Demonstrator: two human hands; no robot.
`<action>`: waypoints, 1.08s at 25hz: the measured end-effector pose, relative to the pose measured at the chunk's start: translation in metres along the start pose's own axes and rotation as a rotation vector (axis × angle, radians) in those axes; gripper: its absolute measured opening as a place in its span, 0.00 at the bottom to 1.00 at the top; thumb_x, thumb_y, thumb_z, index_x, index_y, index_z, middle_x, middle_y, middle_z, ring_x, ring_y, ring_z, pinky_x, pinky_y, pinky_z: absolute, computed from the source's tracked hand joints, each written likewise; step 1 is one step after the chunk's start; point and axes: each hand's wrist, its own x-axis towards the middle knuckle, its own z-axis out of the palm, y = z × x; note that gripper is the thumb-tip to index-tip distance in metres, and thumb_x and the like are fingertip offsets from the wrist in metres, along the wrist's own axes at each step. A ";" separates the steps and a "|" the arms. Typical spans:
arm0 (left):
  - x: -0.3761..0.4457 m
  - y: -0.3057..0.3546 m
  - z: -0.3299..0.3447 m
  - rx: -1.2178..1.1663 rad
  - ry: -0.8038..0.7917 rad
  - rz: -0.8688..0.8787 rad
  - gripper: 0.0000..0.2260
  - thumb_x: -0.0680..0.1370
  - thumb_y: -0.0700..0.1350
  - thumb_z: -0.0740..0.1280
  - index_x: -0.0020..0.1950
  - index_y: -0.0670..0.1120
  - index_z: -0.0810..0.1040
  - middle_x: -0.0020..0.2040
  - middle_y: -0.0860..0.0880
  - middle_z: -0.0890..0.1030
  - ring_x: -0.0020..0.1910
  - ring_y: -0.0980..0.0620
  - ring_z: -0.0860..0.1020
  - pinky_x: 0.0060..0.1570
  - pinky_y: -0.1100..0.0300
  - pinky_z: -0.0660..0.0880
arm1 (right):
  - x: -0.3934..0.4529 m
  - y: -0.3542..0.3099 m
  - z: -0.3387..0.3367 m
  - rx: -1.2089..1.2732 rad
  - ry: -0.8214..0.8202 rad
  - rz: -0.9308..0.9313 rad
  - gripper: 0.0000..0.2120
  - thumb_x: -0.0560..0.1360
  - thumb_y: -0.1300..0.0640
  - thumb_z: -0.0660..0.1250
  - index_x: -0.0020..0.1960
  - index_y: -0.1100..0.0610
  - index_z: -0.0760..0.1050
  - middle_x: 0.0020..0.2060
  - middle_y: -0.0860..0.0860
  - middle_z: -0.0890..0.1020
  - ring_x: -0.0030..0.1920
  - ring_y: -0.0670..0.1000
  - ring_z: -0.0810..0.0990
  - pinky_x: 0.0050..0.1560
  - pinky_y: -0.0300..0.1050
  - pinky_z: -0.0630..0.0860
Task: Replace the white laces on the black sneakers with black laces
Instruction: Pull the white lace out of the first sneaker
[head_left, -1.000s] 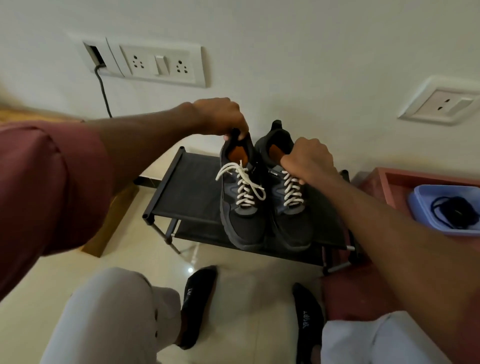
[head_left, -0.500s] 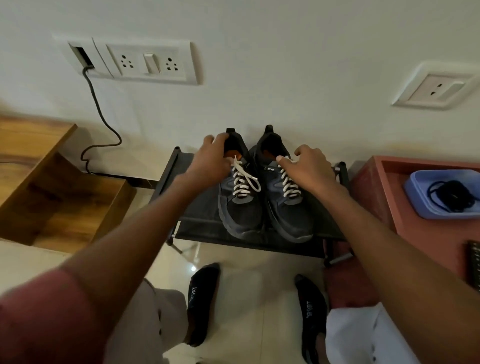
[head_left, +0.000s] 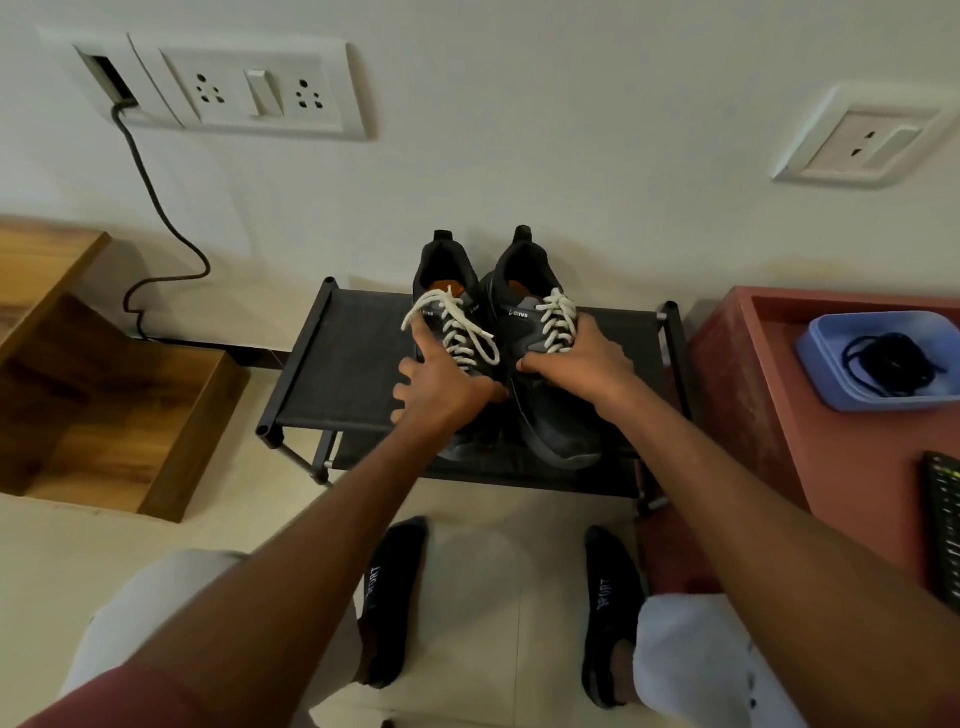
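Two black sneakers stand side by side on a black shoe rack (head_left: 343, 364), heels toward the wall. Both carry white laces: the left sneaker (head_left: 447, 270) has a loose bow, the right sneaker (head_left: 558, 431) is laced tight. My left hand (head_left: 441, 389) rests on the left sneaker's forefoot with fingers spread, the index finger lying beside its laces. My right hand (head_left: 576, 358) grips the right sneaker across the midfoot, thumb on its inner side. The black laces (head_left: 888, 364) lie coiled in a blue tray (head_left: 821, 353) at the right.
The tray sits on a red side table (head_left: 748, 374), with a dark remote (head_left: 943, 525) at its near edge. A wooden shelf unit (head_left: 104, 395) stands left of the rack. A cable (head_left: 156, 208) hangs from the wall socket. My feet in black socks are on the tiled floor.
Both hands have slid from the sneakers' heel openings down to the laces and forefoot. The sneakers, held up a second ago, now sit on the rack.
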 end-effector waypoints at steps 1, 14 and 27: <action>0.004 -0.003 -0.009 0.020 0.017 0.010 0.65 0.66 0.54 0.84 0.81 0.61 0.32 0.79 0.37 0.58 0.77 0.30 0.59 0.74 0.30 0.60 | -0.002 -0.002 0.005 0.041 0.004 0.010 0.48 0.67 0.35 0.77 0.80 0.44 0.59 0.71 0.54 0.76 0.69 0.62 0.75 0.67 0.57 0.75; 0.011 0.013 -0.060 0.192 0.174 0.260 0.41 0.76 0.50 0.77 0.80 0.45 0.57 0.74 0.37 0.67 0.73 0.34 0.67 0.69 0.40 0.70 | -0.022 -0.015 -0.027 -0.199 0.002 -0.155 0.35 0.75 0.36 0.72 0.74 0.53 0.70 0.66 0.55 0.78 0.63 0.59 0.79 0.61 0.56 0.79; 0.052 0.084 0.003 0.314 0.096 0.492 0.22 0.79 0.69 0.62 0.47 0.54 0.87 0.61 0.52 0.75 0.64 0.46 0.68 0.64 0.46 0.66 | 0.019 -0.018 -0.042 -0.040 -0.107 -0.298 0.06 0.78 0.58 0.74 0.55 0.54 0.86 0.46 0.50 0.86 0.46 0.50 0.83 0.50 0.48 0.78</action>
